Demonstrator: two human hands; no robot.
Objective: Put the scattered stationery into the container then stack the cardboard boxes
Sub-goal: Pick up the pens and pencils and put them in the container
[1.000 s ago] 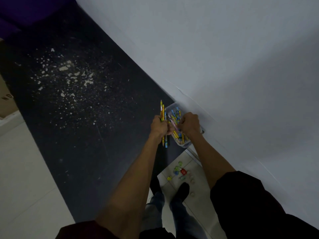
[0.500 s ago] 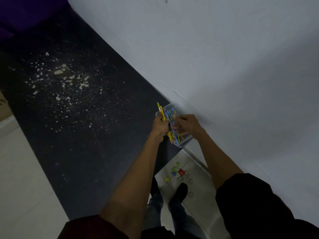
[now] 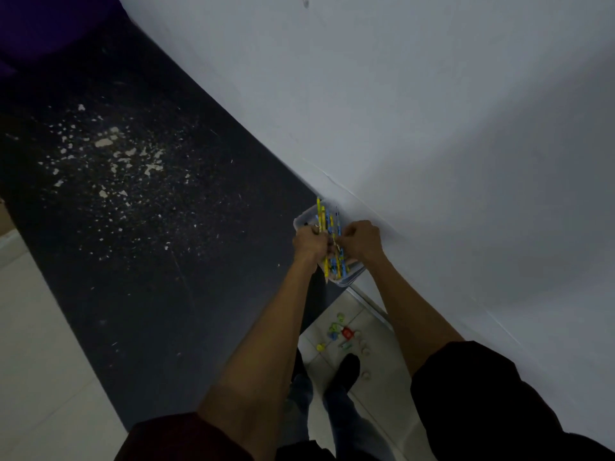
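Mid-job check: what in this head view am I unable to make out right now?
Head view only.
Container contents: hidden by both hands and the pencils.
Right hand grip: its fingers curl away from the camera. The left hand holds the pencils.
Small floor items: too small and dim to identify.
Brown sliver, perhaps cardboard: cut off by the left edge.

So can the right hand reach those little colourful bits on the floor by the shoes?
Probably not yet. The right hand is up at the container on the dark table, gripping the pencils, while the colourful bits lie on the tiles below. It would have to let go and reach down.
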